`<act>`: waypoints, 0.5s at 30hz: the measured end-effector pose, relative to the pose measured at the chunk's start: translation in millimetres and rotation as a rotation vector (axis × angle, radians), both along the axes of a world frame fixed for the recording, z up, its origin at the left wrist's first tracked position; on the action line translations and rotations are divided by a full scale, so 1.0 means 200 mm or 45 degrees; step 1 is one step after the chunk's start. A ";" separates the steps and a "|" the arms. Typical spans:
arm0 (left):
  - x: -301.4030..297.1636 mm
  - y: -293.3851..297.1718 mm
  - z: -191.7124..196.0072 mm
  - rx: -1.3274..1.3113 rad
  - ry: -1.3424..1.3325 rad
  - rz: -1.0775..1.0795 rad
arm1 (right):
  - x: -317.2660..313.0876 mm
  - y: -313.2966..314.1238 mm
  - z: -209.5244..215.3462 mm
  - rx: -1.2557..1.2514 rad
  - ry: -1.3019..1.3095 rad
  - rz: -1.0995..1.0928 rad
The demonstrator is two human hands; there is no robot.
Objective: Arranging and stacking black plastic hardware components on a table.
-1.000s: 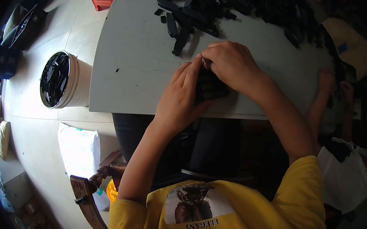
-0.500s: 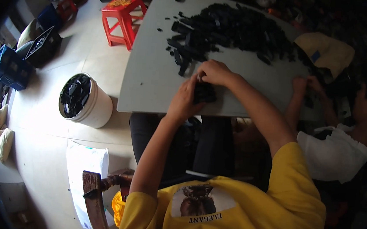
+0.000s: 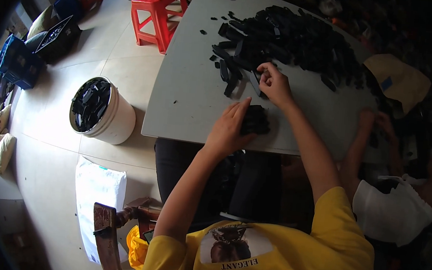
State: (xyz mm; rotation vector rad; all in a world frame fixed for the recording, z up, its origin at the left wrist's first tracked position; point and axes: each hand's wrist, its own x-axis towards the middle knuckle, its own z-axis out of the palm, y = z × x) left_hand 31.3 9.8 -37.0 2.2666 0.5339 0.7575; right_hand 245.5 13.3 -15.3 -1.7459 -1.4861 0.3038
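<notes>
Brimming white bucket (image 3: 116, 120), black pieces (image 3: 90, 104)

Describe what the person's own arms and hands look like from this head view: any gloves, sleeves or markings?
Both hands, left hand and right hand, are bare, without gloves, and I can make out no rings or watch. The forearms are uncovered. Short yellow sleeves of a T-shirt end above the elbows; the shirt carries a dark printed picture on its front.

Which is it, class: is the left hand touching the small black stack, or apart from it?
Touching. The head view shows the left hand with its fingers laid against the side of the small black stack on the table.
</notes>
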 end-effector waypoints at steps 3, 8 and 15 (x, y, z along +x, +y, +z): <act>0.01 0.00 0.01 0.012 -0.012 -0.001 | 0.03 -0.07 -0.05 -0.010 0.167 0.065; 0.02 0.00 0.03 0.035 -0.026 -0.009 | 0.09 -0.06 -0.05 0.226 -0.073 0.098; 0.02 -0.02 0.03 0.026 -0.004 -0.006 | 0.06 -0.11 -0.01 -0.086 -0.020 0.170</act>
